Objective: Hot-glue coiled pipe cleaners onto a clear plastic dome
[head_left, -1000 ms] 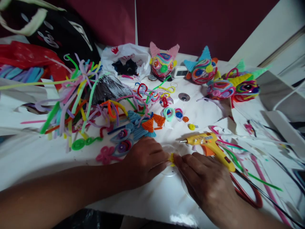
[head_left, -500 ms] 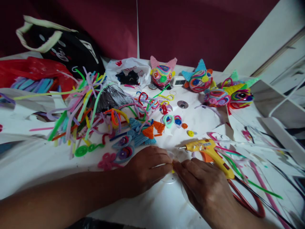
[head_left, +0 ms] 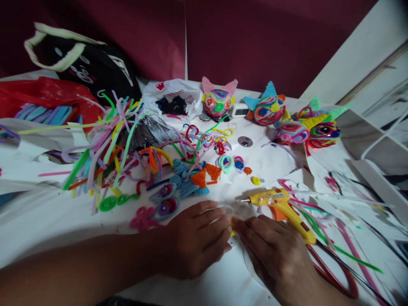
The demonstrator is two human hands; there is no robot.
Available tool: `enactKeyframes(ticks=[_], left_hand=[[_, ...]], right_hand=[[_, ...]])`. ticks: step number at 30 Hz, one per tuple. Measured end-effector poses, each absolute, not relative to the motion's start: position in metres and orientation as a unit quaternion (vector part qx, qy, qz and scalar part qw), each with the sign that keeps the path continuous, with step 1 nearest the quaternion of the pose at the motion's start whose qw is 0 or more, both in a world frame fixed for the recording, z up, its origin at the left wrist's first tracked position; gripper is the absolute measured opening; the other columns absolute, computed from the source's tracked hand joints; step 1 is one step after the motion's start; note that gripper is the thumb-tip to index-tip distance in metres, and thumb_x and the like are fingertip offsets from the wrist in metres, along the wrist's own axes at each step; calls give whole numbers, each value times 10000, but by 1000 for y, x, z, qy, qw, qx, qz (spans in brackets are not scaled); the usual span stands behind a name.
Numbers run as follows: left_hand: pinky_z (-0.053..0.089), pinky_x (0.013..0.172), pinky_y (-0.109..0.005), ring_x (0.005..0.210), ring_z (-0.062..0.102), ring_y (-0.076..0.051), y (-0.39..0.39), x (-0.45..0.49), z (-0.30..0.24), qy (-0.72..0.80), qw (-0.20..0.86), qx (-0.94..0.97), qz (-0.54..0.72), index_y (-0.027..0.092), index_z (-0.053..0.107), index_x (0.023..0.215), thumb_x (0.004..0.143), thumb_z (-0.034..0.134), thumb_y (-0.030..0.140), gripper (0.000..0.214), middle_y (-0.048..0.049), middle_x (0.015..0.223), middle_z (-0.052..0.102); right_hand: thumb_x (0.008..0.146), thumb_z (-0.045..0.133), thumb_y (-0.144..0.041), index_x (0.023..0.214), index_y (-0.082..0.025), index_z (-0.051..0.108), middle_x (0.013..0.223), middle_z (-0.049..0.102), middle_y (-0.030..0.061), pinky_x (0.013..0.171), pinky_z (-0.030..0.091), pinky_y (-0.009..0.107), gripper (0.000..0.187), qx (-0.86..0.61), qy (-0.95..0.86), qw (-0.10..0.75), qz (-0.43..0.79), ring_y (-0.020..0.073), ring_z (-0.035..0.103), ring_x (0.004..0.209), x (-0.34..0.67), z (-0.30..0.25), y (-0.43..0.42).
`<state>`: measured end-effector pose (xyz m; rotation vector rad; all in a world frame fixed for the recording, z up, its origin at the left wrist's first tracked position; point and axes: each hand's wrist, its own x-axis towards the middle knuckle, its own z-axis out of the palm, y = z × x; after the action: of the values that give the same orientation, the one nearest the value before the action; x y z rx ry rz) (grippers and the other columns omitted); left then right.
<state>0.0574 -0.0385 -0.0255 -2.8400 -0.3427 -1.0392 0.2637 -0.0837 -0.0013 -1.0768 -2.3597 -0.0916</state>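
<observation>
My hands meet at the near edge of the worktop (head_left: 47, 212). The left hand (head_left: 197, 240) and right hand (head_left: 274, 250) are fingertip to fingertip, both pinched on a small yellow piece (head_left: 232, 222) that is mostly hidden between them. Far to the left lies the heap of pipe cleaners (head_left: 108, 140). Just beside the right hand, the yellow glue gun (head_left: 277, 203) lies with its nozzle pointing left. I judge the step in hand as pressing or shaping the yellow piece by hand. The next move calls for a steady pinch — the piece is tiny and easily lost among the scraps.
</observation>
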Motion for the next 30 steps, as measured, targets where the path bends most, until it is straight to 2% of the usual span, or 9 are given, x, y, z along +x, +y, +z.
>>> enactKeyframes(ticks=[5, 10, 18, 22, 26, 30], left_hand=[[521, 990, -469, 1043, 661, -293, -37, 55, -19, -64, 114, -944, -303, 21, 656, 1001, 880, 586, 229, 251, -212, 1035, 710], [519, 999, -484, 1050, 661, -327, -33, 54, -15, -22, 122, -953, -275, -5, 658, 1007, 875, 590, 257, 301, -244, 1028, 704], [504, 1026, -464, 1036, 671, -307, -36, 56, -9, -45, 93, -955, -279, -7, 671, 983, 894, 559, 266, 308, -224, 1009, 717], [514, 1009, -466, 1031, 672, -308, -34, 56, -13, -35, 106, -952, -286, -4, 668, 987, 886, 570, 287, 323, -219, 1005, 719], [512, 1002, -490, 1011, 677, -313, -31, 56, -18, -24, 107, -949, -294, -7, 656, 995, 866, 600, 284, 323, -218, 989, 719], [504, 1013, -488, 1014, 674, -296, -31, 57, -19, -22, 102, -949, -297, -1, 644, 992, 870, 603, 288, 317, -217, 989, 714]], right_hand=[[905, 479, -108, 940, -71, 662, 751, 661, 75, 535, 510, 277, 190, -393, -879, 265, -51, 158, 597, 643, 266, -6, -85], [915, 457, -122, 975, -59, 657, 751, 668, 81, 521, 506, 279, 218, -380, -885, 260, -66, 163, 603, 640, 268, -6, -85], [905, 440, -107, 1012, -31, 652, 763, 669, 97, 488, 487, 297, 249, -365, -897, 235, -85, 178, 589, 626, 270, -5, -85], [901, 452, -91, 985, -54, 657, 749, 658, 80, 508, 482, 285, 225, -368, -898, 223, -91, 167, 580, 623, 268, -2, -86], [909, 468, -103, 934, -80, 666, 729, 636, 57, 536, 495, 258, 202, -398, -888, 225, -43, 147, 583, 622, 269, 2, -86], [897, 504, -106, 1015, -86, 662, 802, 652, 71, 599, 536, 258, 198, -431, -873, 228, -9, 148, 628, 692, 278, 5, -87]])
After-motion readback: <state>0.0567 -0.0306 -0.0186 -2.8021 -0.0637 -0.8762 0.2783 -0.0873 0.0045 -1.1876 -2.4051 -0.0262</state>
